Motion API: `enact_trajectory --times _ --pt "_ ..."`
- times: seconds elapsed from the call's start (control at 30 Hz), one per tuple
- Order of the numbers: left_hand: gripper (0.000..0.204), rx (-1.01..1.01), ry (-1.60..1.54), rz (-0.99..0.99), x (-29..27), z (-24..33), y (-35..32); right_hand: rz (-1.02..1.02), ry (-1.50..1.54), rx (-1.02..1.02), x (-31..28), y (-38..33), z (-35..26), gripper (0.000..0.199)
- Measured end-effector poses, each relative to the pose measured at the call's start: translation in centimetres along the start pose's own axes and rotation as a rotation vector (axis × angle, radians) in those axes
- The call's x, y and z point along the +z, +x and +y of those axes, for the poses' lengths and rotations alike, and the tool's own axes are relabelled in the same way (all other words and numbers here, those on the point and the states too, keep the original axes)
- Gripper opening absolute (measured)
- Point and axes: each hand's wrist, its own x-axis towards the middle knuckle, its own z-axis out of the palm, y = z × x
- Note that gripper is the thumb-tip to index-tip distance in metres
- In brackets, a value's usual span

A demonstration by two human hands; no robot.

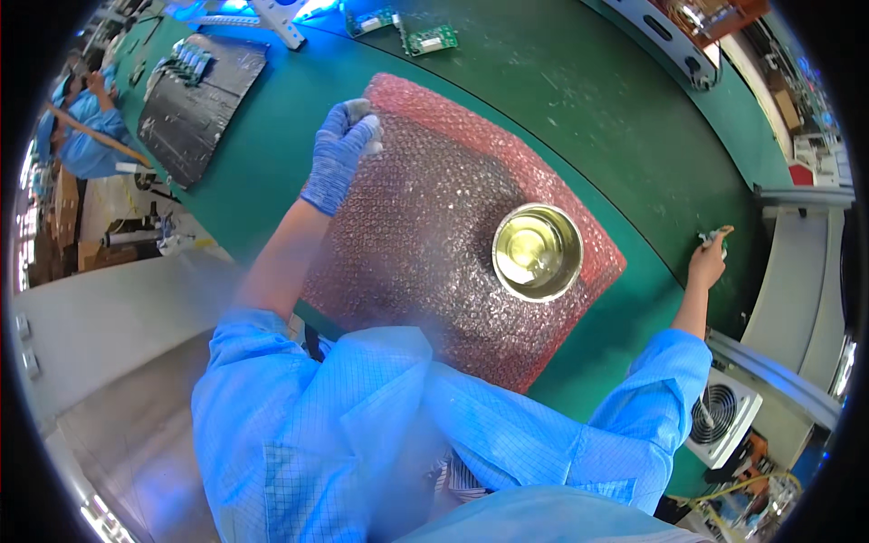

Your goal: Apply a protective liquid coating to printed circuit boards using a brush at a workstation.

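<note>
Bowl (537,251) of clear yellowish liquid sits on pink bubble wrap (434,226).

We see a green work surface (579,100) that curves with the lens. A pink bubble-wrap sheet (425,226) lies on its middle, and a round metal bowl (537,252) of yellowish liquid stands on the sheet's right part. Far left we see a black mat (199,100), and at the far edge two green circuit boards (431,39).
</note>
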Motion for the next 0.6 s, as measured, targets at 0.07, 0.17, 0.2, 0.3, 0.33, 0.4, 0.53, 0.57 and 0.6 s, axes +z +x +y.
enact_trajectory --times 0.07,0.17,0.2,0.3,0.33,0.4,0.53,0.57,0.6 --pt "0.027 -0.022 0.035 -0.002 -0.5 -0.1 0.0 0.029 0.023 -0.017 0.4 0.1 1.2 0.041" --pt "0.022 0.062 0.189 0.018 0.2 -0.7 2.7 0.079 0.117 -0.175 1.3 0.0 0.8 0.034" --pt "0.024 0.180 0.370 0.028 0.4 -1.2 4.4 0.089 0.132 -0.195 0.6 -0.2 -0.8 0.034" --pt "0.032 0.335 0.834 -0.059 3.1 0.5 7.6 0.076 0.354 -0.277 -2.1 -1.2 -4.6 0.031" --pt "0.031 0.336 0.987 -0.106 4.1 1.0 8.8 0.089 0.361 -0.287 -3.1 -1.5 -6.0 0.031" --pt "0.030 0.341 1.131 -0.144 5.5 1.0 11.4 -0.016 0.545 -0.124 -5.5 -2.3 -8.8 0.028" --pt "0.037 0.342 1.069 -0.143 4.9 -0.9 14.1 0.070 0.896 -0.120 -10.7 -3.7 -15.6 0.025" --pt "0.039 0.352 0.978 -0.174 4.5 -1.0 14.3 0.043 0.992 -0.135 -11.4 -3.9 -16.9 0.025" --pt "0.039 0.354 0.972 -0.167 4.1 -0.5 13.5 0.010 1.088 -0.146 -12.4 -4.4 -18.6 0.025"
